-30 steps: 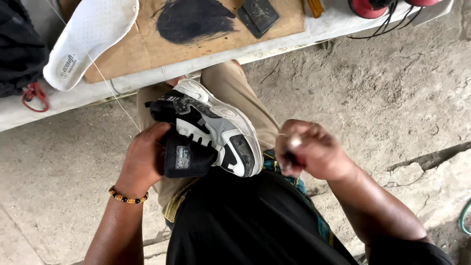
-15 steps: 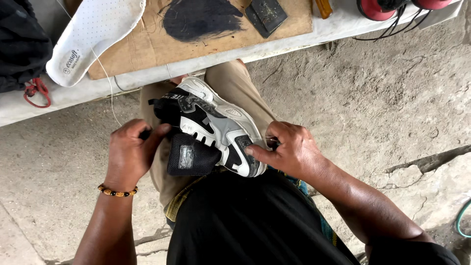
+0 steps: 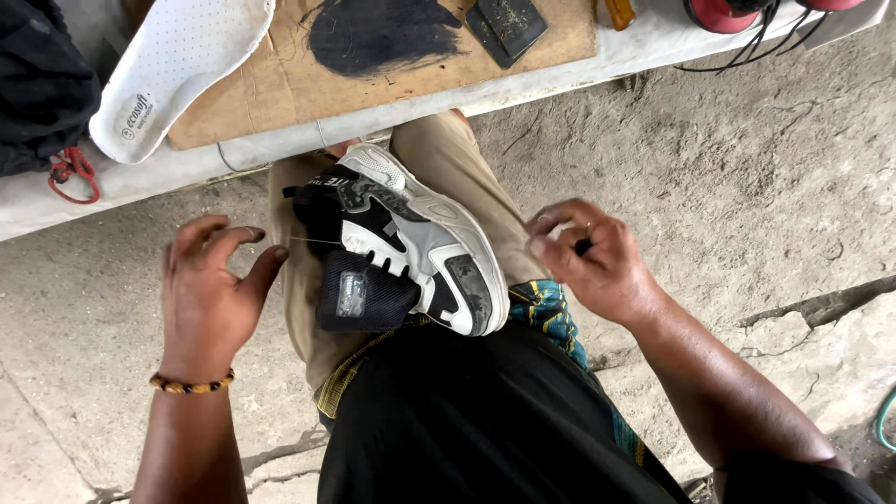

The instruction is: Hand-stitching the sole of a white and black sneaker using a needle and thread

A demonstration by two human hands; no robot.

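Left hand [image 3: 210, 289] hangs beside the person's thigh with its fingers spread and loosely curled, gripping nothing solid; a thin thread [image 3: 313, 241] runs from near its fingertips across to the shoe [image 3: 411, 252], though whether the fingers actually pinch that thread cannot be told. Just to the right of this hand, close but not touching it, the shoe lies on the lap, resting on its side across the tan trouser leg [image 3: 467, 168], toe toward the person's body and its black tongue flap folded out toward the left hand. Right hand [image 3: 593, 261] is on the other side of the shoe, just beside the toe end and apart from it, fingers bunched together around a small dark object [image 3: 582, 246] too tiny to identify; a ring shows on one finger. So the shoe sits between the two hands, nearer to the right one.

Beyond both hands, farther from the body, a pale bench [image 3: 280, 140] runs across the top. On it, above the shoe, lies a sheet of cardboard [image 3: 523, 56] bearing a large black smear. Above the left hand, a white insole [image 3: 177, 65] overlaps the cardboard's edge, with a black bag [image 3: 42, 84] further left. Above the right hand sits a small dark block [image 3: 509, 23]. A beaded bracelet [image 3: 191, 384] circles the left wrist.
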